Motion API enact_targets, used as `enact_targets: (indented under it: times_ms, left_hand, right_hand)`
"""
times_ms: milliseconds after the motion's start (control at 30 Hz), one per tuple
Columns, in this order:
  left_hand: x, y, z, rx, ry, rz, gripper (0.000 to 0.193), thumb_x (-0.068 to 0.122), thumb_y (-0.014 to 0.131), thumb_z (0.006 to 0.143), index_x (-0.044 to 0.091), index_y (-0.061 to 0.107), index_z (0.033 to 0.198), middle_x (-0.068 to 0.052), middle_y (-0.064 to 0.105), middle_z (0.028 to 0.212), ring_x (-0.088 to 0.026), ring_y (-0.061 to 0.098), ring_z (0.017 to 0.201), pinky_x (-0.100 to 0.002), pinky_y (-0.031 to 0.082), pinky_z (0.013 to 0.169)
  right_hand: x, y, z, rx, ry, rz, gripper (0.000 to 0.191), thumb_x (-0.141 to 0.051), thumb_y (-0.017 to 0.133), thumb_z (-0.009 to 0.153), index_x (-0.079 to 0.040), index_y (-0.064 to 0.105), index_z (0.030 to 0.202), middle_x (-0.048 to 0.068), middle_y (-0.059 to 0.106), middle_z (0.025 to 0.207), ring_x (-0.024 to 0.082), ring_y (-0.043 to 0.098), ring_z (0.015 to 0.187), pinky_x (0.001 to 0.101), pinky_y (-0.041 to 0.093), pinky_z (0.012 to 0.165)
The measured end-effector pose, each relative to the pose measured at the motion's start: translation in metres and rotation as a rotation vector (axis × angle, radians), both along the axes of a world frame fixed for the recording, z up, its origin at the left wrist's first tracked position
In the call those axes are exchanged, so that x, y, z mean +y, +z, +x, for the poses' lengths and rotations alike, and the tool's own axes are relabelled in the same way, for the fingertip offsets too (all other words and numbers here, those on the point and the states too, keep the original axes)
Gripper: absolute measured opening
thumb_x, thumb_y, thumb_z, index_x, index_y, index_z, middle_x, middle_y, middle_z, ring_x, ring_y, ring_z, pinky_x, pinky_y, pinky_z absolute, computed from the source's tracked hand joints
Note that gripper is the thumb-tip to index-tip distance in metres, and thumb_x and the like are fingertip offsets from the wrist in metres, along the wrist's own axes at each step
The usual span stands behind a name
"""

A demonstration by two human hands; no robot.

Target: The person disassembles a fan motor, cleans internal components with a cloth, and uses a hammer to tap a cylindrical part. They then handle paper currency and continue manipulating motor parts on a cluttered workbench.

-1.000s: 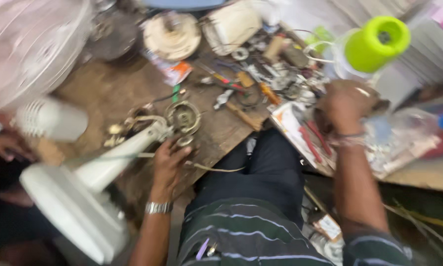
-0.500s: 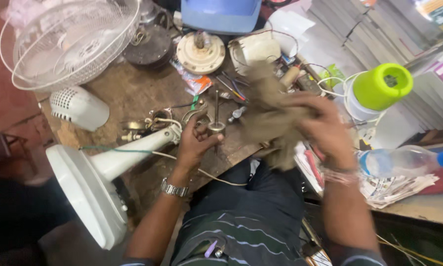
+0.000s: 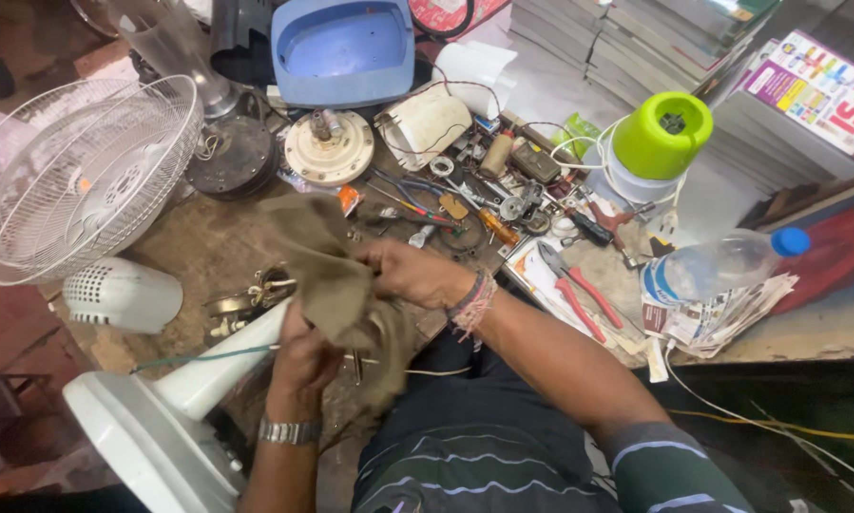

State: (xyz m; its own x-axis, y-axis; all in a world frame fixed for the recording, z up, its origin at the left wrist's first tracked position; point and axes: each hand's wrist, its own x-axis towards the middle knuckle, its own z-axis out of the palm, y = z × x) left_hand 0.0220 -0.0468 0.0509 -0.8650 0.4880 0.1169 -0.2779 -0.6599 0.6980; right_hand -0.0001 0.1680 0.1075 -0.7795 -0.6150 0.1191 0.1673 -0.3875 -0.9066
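Both hands grip one olive-brown cloth (image 3: 327, 275): the left hand (image 3: 303, 356) clutches its lower folds from beneath, the right hand (image 3: 412, 273) pinches its upper edge, fingers closed on the fabric. Just left of the left hand lies a white fan stand (image 3: 175, 399) on the desk (image 3: 208, 242). Beyond the right hand sit red-handled pliers (image 3: 569, 285) and scattered tools.

Matt brown cloth (image 3: 336, 285); glossy white plastic fan stand (image 3: 175, 408).
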Motion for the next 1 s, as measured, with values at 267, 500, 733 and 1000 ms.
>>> enact_targets:
  times_ms: [267, 500, 733, 1000]
  left_hand:
    - [-0.003, -0.004, 0.0, 0.237, 0.215, -0.278, 0.088, 0.01, 0.082, 0.088, -0.003, 0.03, 0.158, -0.012, 0.058, 0.142, -0.02, 0.062, 0.127, -0.032, 0.053, 0.106]
    - [-0.005, 0.004, 0.018, 0.107, 0.007, -0.471, 0.104, 0.003, 0.078, 0.078, 0.012, 0.009, 0.157, -0.015, 0.073, 0.11, -0.023, 0.074, 0.093, -0.036, 0.061, 0.08]
    - [0.005, -0.01, -0.003, -0.079, 0.334, -0.042, 0.078, 0.012, 0.075, 0.091, 0.0, 0.032, 0.156, -0.016, 0.071, 0.122, -0.023, 0.07, 0.109, -0.037, 0.059, 0.094]
    - [0.047, -0.007, -0.003, -0.049, 0.482, 0.164, 0.065, 0.008, 0.065, 0.098, -0.002, 0.037, 0.156, -0.014, 0.063, 0.136, -0.021, 0.065, 0.118, -0.037, 0.053, 0.103]
  right_hand:
    - [-0.025, -0.045, 0.007, 0.121, -0.409, 0.181, 0.033, 0.017, 0.059, 0.089, 0.01, 0.065, 0.121, 0.014, 0.072, 0.108, 0.019, 0.069, 0.096, 0.0317, 0.056, 0.084]
    - [0.06, 0.027, -0.046, -0.253, -0.859, -0.203, 0.042, -0.026, 0.036, 0.097, -0.003, 0.064, 0.119, 0.012, 0.071, 0.114, 0.025, 0.069, 0.104, 0.0415, 0.058, 0.093]
    - [0.113, 0.06, -0.01, -0.024, -0.774, -0.041, 0.025, -0.009, 0.05, 0.108, 0.002, 0.065, 0.125, 0.014, 0.071, 0.119, 0.025, 0.073, 0.102, 0.0414, 0.062, 0.093]
    - [-0.025, -0.036, 0.046, 0.635, -0.838, 1.076, 0.044, -0.011, 0.068, 0.085, 0.002, 0.059, 0.125, 0.026, 0.064, 0.115, 0.044, 0.063, 0.106, 0.0513, 0.052, 0.087]
